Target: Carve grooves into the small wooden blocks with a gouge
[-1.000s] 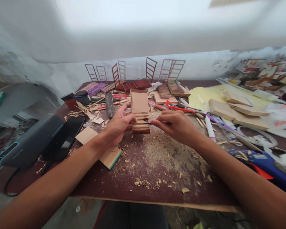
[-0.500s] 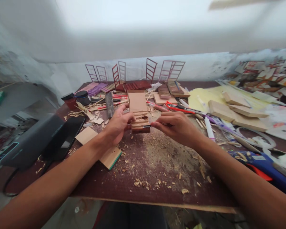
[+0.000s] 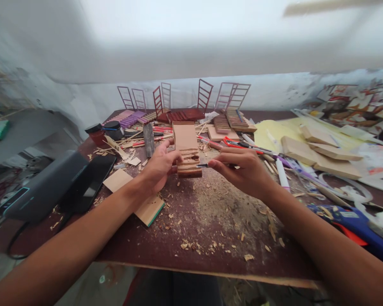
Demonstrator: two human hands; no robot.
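My left hand [image 3: 161, 165] grips the left side of a pale wooden block [image 3: 184, 138], thumb on top. The block's near part is cut into rough ridges with a dark hollow, and its front edge is dark reddish brown. In my right hand [image 3: 239, 168], thumb and fingers pinch a slim metal-tipped tool [image 3: 204, 165]. Its tip points left at the ridges near the front edge; whether it touches them I cannot tell. My fingers hide most of the handle. A flat wooden piece with a green edge [image 3: 150, 210] lies under my left forearm.
Wood shavings [image 3: 210, 244] litter the brown table. Small chair-like wooden models [image 3: 185, 114] stand behind the block. Paint jars [image 3: 113, 129] and a phone [image 3: 91, 180] are left. On the right lie a red cutter [image 3: 232, 142], wooden slabs [image 3: 298, 151] and a blue glue gun [image 3: 354, 223].
The right hand has drawn the tool slightly right and up, away from the brown front edge. My left hand keeps its grip on the block. The view has shifted slightly.
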